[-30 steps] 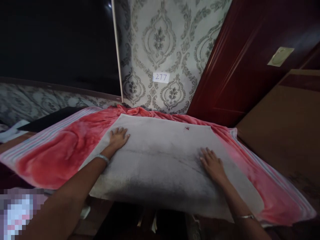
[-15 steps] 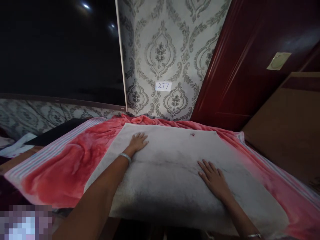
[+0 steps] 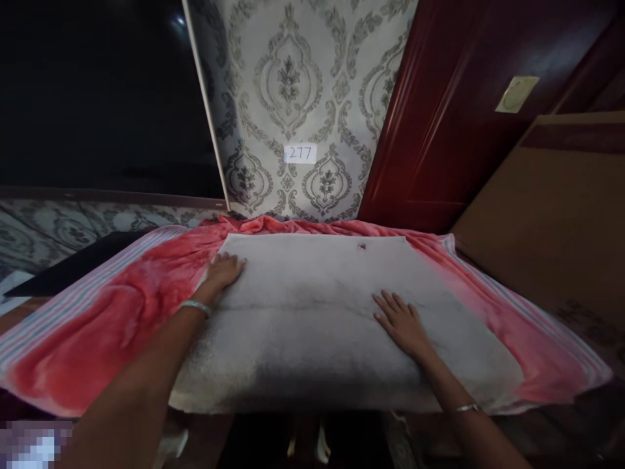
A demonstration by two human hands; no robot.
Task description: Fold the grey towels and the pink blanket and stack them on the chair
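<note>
A large pale grey-white cloth (image 3: 303,339) lies spread over a red plush blanket (image 3: 112,326). It has a faint crease across its middle and a small dark red mark (image 3: 362,247) near its far edge. My left hand (image 3: 225,271) rests flat at the cloth's left edge, fingers stretched out, a bracelet on the wrist. Toward the right, my right hand (image 3: 403,326) lies palm down on the cloth with its fingers spread. Neither hand grips anything. The cloth's near edge hangs at the front.
Behind the blanket stands a patterned wall with a paper label (image 3: 300,153) reading 277. A large dark screen (image 3: 97,98) is at the upper left. On the right are a dark red door (image 3: 439,130) and a big cardboard box (image 3: 551,215).
My left hand has slid left across the cloth to its edge. My right hand stays in nearly the same spot on the cloth. The camera view has shifted a little.
</note>
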